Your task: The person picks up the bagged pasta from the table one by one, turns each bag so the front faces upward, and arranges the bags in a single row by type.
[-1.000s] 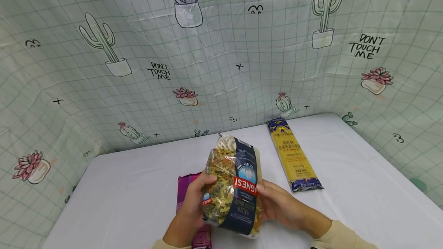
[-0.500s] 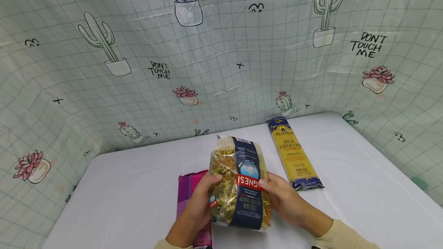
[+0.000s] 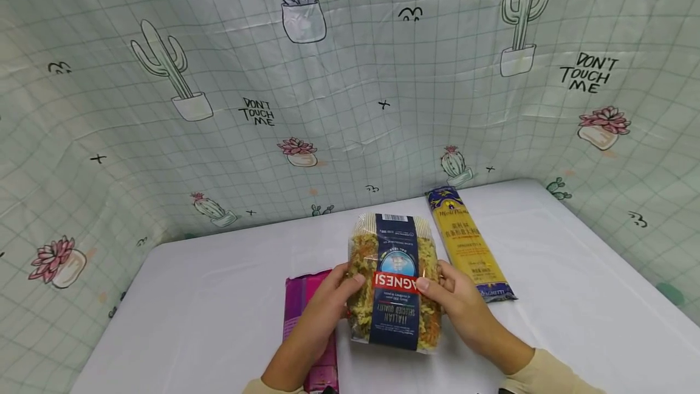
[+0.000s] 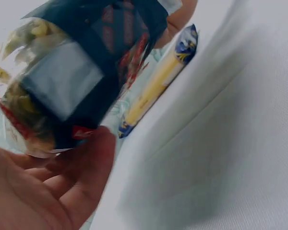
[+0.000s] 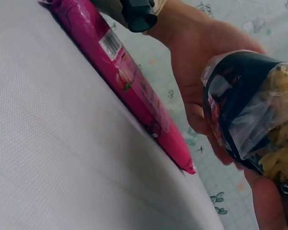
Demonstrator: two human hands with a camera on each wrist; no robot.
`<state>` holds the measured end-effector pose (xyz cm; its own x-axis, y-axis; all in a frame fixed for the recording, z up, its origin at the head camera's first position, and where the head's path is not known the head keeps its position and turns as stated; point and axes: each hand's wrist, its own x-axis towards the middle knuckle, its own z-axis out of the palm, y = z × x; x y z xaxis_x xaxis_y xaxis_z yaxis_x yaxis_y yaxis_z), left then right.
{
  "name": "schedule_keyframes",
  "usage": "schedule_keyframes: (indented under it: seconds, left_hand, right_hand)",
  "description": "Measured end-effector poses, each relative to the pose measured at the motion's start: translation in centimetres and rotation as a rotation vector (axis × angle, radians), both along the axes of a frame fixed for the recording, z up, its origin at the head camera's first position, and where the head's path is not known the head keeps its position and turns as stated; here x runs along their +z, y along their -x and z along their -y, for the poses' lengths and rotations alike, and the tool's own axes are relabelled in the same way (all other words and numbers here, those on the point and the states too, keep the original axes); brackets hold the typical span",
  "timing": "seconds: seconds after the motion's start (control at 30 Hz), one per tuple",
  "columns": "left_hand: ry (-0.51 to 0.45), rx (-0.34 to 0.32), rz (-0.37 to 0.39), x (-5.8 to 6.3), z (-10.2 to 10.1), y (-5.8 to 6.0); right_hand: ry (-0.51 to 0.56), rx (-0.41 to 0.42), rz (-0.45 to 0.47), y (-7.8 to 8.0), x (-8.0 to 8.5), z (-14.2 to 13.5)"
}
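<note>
Left hand [image 3: 330,298] and right hand [image 3: 457,292] curled round pasta bag [image 3: 395,306] above bench [image 3: 219,303]: holding step, probably; next move likely wants even grip.

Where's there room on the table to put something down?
Bare table lies left of the pink packet and right of the yellow packet. The middle is crowded: the left hand and right hand hold the pasta bag between those packets.
</note>
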<state>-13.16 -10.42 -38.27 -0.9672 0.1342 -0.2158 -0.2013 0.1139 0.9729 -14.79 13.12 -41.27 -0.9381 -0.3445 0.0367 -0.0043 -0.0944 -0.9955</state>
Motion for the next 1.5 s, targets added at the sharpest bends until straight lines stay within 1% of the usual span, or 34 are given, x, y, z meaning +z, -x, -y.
schedule_keyframes:
  seconds: [0.13, 0.2, 0.27, 0.37, 0.5, 0.63, 0.73, 0.87, 0.97, 1.13, 1.2, 1.33, 1.4, 1.5]
  left_hand:
    - [0.022, -0.115, 0.001, -0.2, -0.1, -0.1]
    - [0.027, -0.148, -0.011, -0.3, -0.1, -0.2]
    - [0.029, -0.156, -0.023, -0.5, -0.2, -0.3]
    - [0.038, -0.131, -0.034, -0.6, -0.3, -0.4]
    - [0.011, -0.117, -0.044, -0.8, -0.4, -0.3]
    - [-0.018, -0.106, -0.054, -1.1, -0.5, -0.3]
    - [-0.058, -0.082, -0.058, -1.2, -0.6, -0.3]
    - [-0.108, -0.035, -0.064, -1.2, -0.8, -0.2]
    - [-0.143, -0.017, -0.064, -1.2, -0.8, -0.2]
    - [-0.205, 0.001, -0.07, -1.3, -0.7, 0.0]
    - [-0.207, 0.034, -0.089, -1.3, -0.6, 0.0]
    - [-0.226, 0.122, -0.126, -1.3, -0.6, 0.2]
    - [-0.253, 0.155, -0.133, -1.2, -0.5, 0.2]
    - [-0.282, 0.178, -0.13, -1.2, -0.5, 0.3]
  right_hand:
    - [-0.05, -0.025, -0.014, 0.0, 0.0, -0.1]
    - [-0.083, -0.031, -0.035, -0.1, 0.0, -0.1]
    - [-0.103, -0.036, -0.057, -0.1, 0.0, -0.1]
    - [-0.116, -0.046, -0.082, 0.0, 0.1, -0.2]
    - [-0.135, -0.066, -0.095, 0.0, 0.1, -0.1]
    - [-0.168, -0.083, -0.095, -0.1, 0.2, -0.1]
    - [-0.174, -0.094, -0.077, 0.0, 0.3, 0.0]
    - [-0.138, -0.096, -0.039, 0.0, 0.7, 0.0]
    - [-0.096, -0.087, -0.012, 0.0, 0.8, 0.0]
    - [-0.038, -0.039, 0.021, -0.1, 0.8, -0.1]
    - [-0.018, -0.015, 0.023, -0.2, 0.8, 0.0]
    - [0.016, 0.04, 0.006, -0.2, 0.5, 0.2]
    - [0.041, 0.089, 0.006, -0.3, 0.3, 0.3]
    - [0.089, 0.175, 0.033, -0.2, 0.0, 0.6]
